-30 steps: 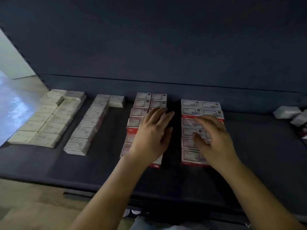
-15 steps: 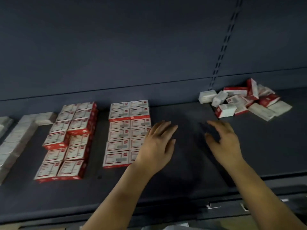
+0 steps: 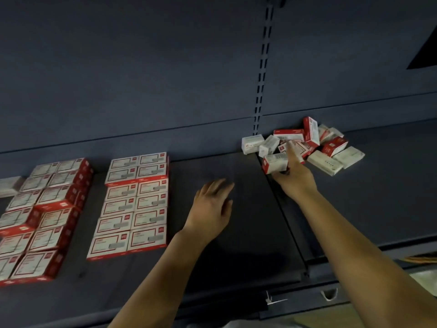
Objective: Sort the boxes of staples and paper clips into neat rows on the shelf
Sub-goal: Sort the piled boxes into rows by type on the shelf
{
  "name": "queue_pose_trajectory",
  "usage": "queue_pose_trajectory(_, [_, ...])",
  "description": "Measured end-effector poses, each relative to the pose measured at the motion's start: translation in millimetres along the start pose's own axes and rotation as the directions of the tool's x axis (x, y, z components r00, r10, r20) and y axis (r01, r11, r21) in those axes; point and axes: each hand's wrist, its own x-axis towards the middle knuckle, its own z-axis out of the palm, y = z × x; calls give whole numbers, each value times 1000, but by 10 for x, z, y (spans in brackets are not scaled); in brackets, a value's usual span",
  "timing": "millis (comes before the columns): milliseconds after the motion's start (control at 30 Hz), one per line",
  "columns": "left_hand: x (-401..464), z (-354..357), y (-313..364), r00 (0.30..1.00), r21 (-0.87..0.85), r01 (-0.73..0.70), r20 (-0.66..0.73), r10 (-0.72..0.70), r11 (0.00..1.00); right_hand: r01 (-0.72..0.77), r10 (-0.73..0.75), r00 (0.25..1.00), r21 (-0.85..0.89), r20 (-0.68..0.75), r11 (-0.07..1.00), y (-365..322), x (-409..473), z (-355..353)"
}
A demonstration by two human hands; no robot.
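Dark shelf (image 3: 236,245): bears all stock. Two-column block of red-and-white boxes (image 3: 134,204), six rows, flat, centre-left. Second block of like boxes (image 3: 42,218), stacked higher, far left (partly cut off by the frame edge). Loose pile of boxes (image 3: 331,147), red and white mixed, at the back right. Left hand (image 3: 212,207): fingers relaxed, holding nothing, over bare shelf. Right hand (image 3: 293,176): grips a white box (image 3: 275,163) at the pile's near edge.

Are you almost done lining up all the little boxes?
Partly. Two blocks of red-and-white boxes already sit in neat rows. The right hand grips a white box from the jumbled pile; the left hand hovers open. That pile is still unsorted.
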Motion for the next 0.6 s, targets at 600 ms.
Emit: queue_pose_trajectory(600, [-9, -32, 342, 995, -350, 41, -69, -69, 936, -91, 37, 995, 685, 93, 723, 0, -405, -85])
